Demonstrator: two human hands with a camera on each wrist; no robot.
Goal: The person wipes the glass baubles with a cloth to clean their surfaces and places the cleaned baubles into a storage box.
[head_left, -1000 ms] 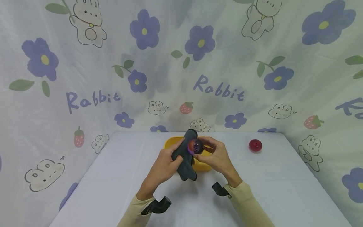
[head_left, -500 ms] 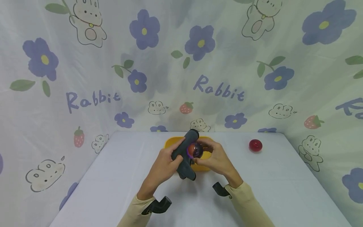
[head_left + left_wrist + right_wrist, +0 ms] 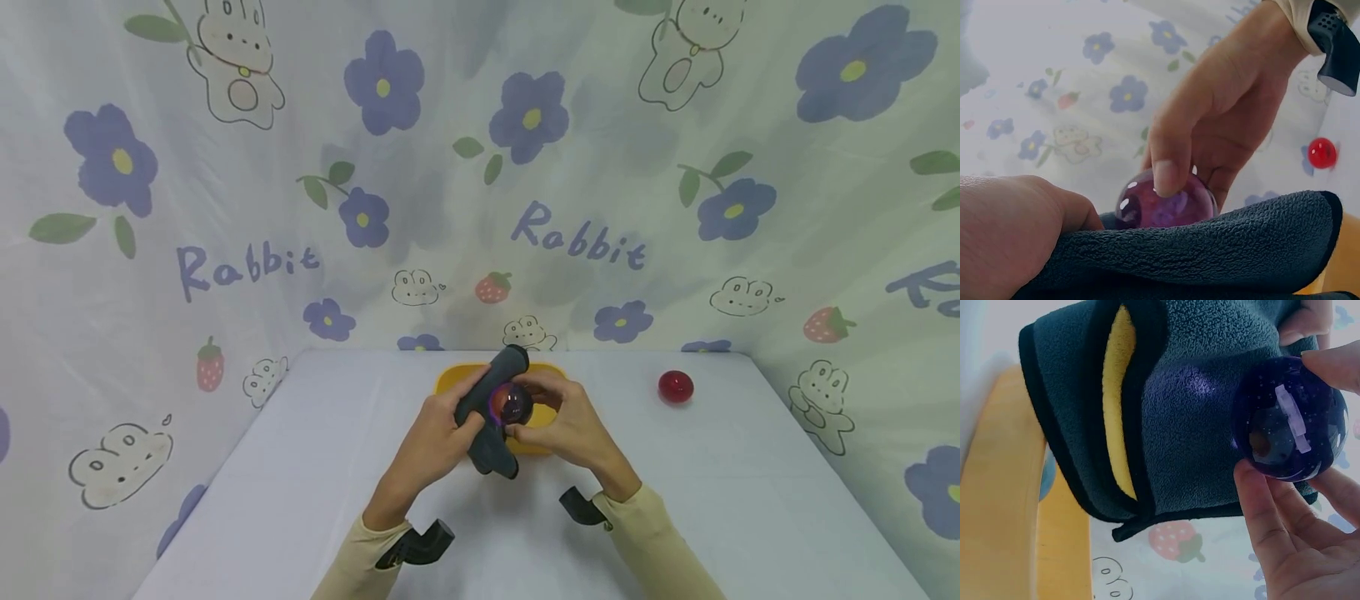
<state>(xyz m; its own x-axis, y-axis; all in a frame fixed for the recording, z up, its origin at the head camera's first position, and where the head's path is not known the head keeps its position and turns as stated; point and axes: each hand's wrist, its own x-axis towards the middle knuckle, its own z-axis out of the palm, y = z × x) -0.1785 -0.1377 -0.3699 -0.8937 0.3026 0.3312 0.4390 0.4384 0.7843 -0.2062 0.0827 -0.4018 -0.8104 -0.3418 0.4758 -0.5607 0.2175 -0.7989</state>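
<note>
A see-through purple ball (image 3: 517,406) with small specks inside is held in the fingertips of my right hand (image 3: 573,425); thumb and fingers sit around its edge in the right wrist view. My left hand (image 3: 435,433) grips a folded dark grey towel (image 3: 491,452) with black edging, its thumb on the near side. A yellow inner face of the towel (image 3: 1200,444) shows through a gap in the fold. The ball lies against the towel's dark side, and in the left wrist view the towel hides its lower part.
Behind and below the hands stands a yellow tub (image 3: 448,377); a bit of something blue (image 3: 1047,478) shows at it in the right wrist view. A red ball (image 3: 676,387) rests on the white table (image 3: 750,500) at right. A patterned curtain (image 3: 450,183) hangs behind.
The right hand and the purple ball have shifted slightly left across the towel, and the ball looks turned. The towel's upper end leans a little further right; the left hand has stayed put.
</note>
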